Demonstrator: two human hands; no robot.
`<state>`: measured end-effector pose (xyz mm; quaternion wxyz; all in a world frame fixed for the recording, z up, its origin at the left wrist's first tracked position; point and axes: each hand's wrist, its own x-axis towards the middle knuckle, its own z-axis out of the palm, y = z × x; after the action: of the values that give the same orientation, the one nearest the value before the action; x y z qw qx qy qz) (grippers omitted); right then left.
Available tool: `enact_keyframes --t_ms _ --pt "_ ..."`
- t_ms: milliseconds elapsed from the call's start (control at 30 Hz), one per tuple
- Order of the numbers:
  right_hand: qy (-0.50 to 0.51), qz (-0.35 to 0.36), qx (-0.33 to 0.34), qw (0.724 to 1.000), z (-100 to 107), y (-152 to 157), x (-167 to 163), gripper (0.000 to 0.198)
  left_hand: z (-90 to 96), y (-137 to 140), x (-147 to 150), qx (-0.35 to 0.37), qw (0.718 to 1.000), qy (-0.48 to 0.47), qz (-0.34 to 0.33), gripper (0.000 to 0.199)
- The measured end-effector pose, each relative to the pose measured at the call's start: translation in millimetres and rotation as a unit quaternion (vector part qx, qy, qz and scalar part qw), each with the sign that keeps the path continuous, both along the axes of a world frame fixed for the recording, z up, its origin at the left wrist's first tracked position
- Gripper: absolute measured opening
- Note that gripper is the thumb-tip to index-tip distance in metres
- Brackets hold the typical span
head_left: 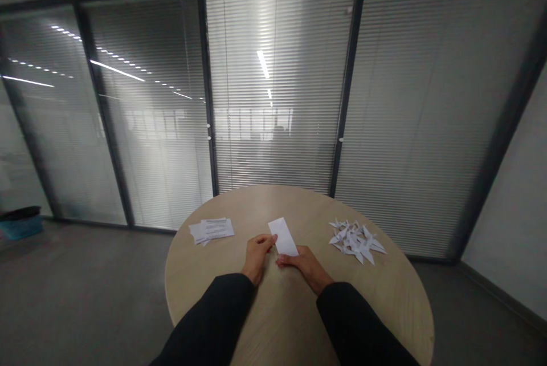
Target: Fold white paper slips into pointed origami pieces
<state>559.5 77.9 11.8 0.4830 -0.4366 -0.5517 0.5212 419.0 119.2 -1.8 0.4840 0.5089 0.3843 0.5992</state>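
Note:
Between my two hands is a white sheet of paper (284, 237), a narrow oblong tilted slightly over the middle of the round table. My left hand (257, 253) pinches its left edge with thumb and fingers. At the lower right corner my right hand (304, 265) grips it, the thumb lying near the bottom edge. Whether the paper is folded in layers I cannot tell. To the right lies a heap of folded white paper cranes (354, 239). Off to the left rests a small stack of white paper sheets (217, 228), the top one bearing printed lines.
The round wooden table (273, 198) stands close to a glass partition with blinds (277, 92) in dark frames. A blue bin with a black liner (20, 224) is on the grey floor at far left. A white wall (513, 229) closes the right side.

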Motion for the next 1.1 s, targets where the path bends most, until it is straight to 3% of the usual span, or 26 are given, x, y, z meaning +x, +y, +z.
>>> enact_keyframes --t_ms 333,500,600,700,800,1000,1100 --pt "-0.018 0.052 -0.006 0.998 3.9 -5.5 1.0 0.019 -4.8 12.5 -6.1 -0.046 0.993 -0.083 0.063 0.040" --pt "-0.035 0.092 -0.005 0.995 -3.4 -4.4 6.7 0.017 -3.7 16.9 -17.8 -0.088 0.973 -0.173 0.124 0.042" --pt "-0.030 0.033 -0.002 0.999 -5.4 -1.1 7.5 0.019 -2.2 11.8 -9.4 -0.092 0.981 -0.157 0.067 0.047" --pt "-0.023 -0.004 0.002 1.000 -6.5 2.9 6.6 0.025 0.7 1.3 6.8 -0.034 0.987 -0.134 -0.081 0.055" --pt "-0.011 -0.009 -0.001 1.000 -9.2 5.6 5.5 0.029 2.1 -5.8 15.6 -0.006 0.979 -0.125 -0.160 0.051" --pt "-0.022 0.032 0.028 0.999 -16.0 9.9 2.4 0.037 -2.2 -1.5 9.5 -0.045 0.973 -0.168 -0.150 0.044" --pt "-0.013 0.009 0.056 0.998 -18.4 14.6 2.5 0.042 -3.0 3.3 4.4 -0.058 0.970 -0.193 -0.133 0.039"
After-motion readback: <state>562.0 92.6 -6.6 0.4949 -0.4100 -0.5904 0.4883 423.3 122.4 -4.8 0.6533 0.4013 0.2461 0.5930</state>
